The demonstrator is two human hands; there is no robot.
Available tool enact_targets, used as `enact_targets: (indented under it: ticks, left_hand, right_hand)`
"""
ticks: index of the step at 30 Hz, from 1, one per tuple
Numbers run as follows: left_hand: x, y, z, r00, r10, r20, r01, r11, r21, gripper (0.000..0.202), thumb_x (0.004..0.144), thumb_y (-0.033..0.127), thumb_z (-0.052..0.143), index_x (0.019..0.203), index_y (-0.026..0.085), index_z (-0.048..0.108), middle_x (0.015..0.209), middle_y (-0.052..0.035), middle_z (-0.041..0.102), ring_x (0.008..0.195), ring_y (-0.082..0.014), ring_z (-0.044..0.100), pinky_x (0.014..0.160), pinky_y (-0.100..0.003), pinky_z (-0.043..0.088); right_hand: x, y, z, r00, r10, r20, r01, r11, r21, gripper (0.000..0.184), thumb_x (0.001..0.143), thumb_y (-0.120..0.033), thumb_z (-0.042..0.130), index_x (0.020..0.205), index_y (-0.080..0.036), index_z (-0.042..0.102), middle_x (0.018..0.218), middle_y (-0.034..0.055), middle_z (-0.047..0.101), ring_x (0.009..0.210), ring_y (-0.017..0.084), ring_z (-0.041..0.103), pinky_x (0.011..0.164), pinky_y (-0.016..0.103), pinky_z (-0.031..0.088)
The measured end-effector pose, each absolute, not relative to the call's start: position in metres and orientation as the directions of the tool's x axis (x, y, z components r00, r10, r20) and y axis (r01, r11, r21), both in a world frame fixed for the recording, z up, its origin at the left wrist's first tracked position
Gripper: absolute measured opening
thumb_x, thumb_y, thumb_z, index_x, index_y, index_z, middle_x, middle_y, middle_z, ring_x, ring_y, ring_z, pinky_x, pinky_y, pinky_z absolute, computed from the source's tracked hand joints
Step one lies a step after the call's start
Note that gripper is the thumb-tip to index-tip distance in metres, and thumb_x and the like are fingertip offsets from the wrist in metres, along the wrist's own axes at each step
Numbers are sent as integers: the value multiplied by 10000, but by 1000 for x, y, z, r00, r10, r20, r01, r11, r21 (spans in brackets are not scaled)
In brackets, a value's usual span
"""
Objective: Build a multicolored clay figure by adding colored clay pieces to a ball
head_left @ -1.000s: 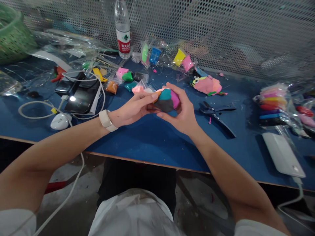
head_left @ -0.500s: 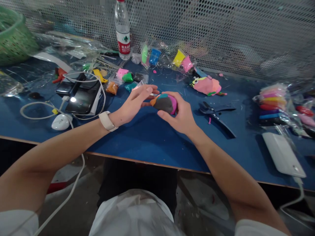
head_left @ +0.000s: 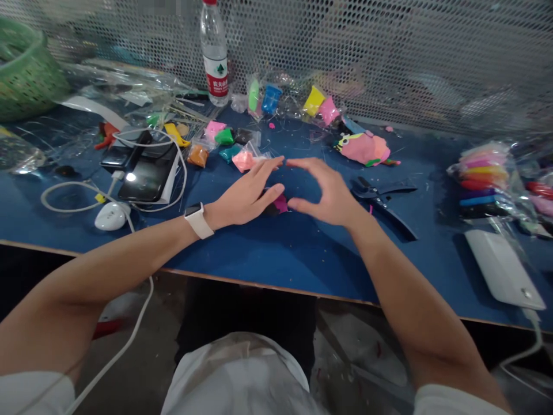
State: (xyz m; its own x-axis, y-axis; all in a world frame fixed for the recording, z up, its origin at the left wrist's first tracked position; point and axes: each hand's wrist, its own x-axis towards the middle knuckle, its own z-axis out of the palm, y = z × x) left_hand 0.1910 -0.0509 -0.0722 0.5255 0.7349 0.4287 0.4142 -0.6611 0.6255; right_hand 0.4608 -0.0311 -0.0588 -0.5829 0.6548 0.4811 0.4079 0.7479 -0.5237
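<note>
Nearside of water bottle (head_left: 215, 63), slightly right: magenta-and-dark clay lump (head_left: 281, 203), mostly hidden by left hand (head_left: 242, 202). Left fingers extended, thumb apart; cannot tell whether they grip lump. Right hand (head_left: 330, 196) farther right of bottle, fingers open, curved, thumb near lump. Clay fish (head_left: 360, 150) right of bottle.

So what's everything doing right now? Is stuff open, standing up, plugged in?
Left hand: fingers outstretched; grip unclear.
Right hand: open, empty.
Clay lump: partly hidden by left hand.
Pliers: handles spread.
Bottle: upright, cap on.
Phone: lying flat, screen dark with glare.
White device: cable plugged in.
Pink figure: lying down.
</note>
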Motion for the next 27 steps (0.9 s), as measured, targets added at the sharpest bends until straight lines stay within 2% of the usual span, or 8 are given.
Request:
enact_targets:
  ticks: [3,5,7,10,15,17,22,27]
  left_hand:
    - [200,-52,-75,573,750,330,514,-642,569,801,1207,680,372,1705,70,515,1660,-275,629,1556,-405,631,1300,-561,540]
    - [206,-52,-77,599,752,275,565,-640,520,680,1219,605,406,1583,85,648,1559,-244,714,1452,-382,705,1248,-543,581]
    - [210,-52,-78,622,741,253,581,-654,485,542,1226,507,441,1411,114,764,1455,-204,783,1361,-344,754,1208,-508,607]
    - [210,-51,-76,650,708,276,553,-690,467,446,1222,414,468,1227,146,824,1325,-156,837,1237,-301,798,1144,-465,637]
    - [206,-61,-71,603,675,426,604,-735,310,483,1175,516,581,1353,117,786,1499,-210,742,1329,-378,750,1168,-553,630]
    - [205,-67,-72,581,691,431,657,-710,253,525,1149,541,625,1407,100,750,1489,-229,727,1320,-398,739,1148,-570,636]
    - [207,-70,-77,615,696,370,670,-709,220,386,1118,386,687,1360,89,733,1319,-215,757,1210,-369,762,1064,-527,667]
    - [203,-63,-73,653,614,443,583,-781,222,343,1118,342,682,1389,141,742,1325,-172,798,1225,-328,783,1067,-476,671]
  right_hand:
    - [467,-22,-57,-334,713,617,471,693,-545,521,1059,-715,715,1403,-327,763,1398,107,827,1326,367,773,1174,605,621]
    - [464,-19,-61,-235,720,654,505,665,-551,454,1109,-689,648,1309,-305,785,1305,106,846,1260,342,793,1114,563,640]
    - [459,-19,-68,-227,719,656,513,661,-548,438,1119,-675,640,1255,-288,792,1265,110,851,1225,334,798,1080,543,645]
    - [451,-22,-75,-278,722,634,505,671,-543,422,1116,-666,652,1226,-282,790,1254,110,850,1207,332,791,1067,537,640]
    - [448,-23,-77,-288,714,638,491,682,-542,405,1119,-660,654,1218,-289,783,1277,111,841,1235,328,783,1096,544,631]
    - [448,-22,-78,-278,713,643,491,681,-543,414,1120,-672,649,1217,-292,781,1288,113,835,1263,330,776,1129,556,622]
    - [449,-20,-80,-268,721,639,476,675,-563,425,1122,-681,643,1204,-288,783,1283,116,829,1273,331,771,1141,559,619]
    - [447,-19,-82,-275,716,642,461,684,-565,419,1113,-680,660,1188,-290,793,1282,113,837,1271,332,768,1165,572,607]
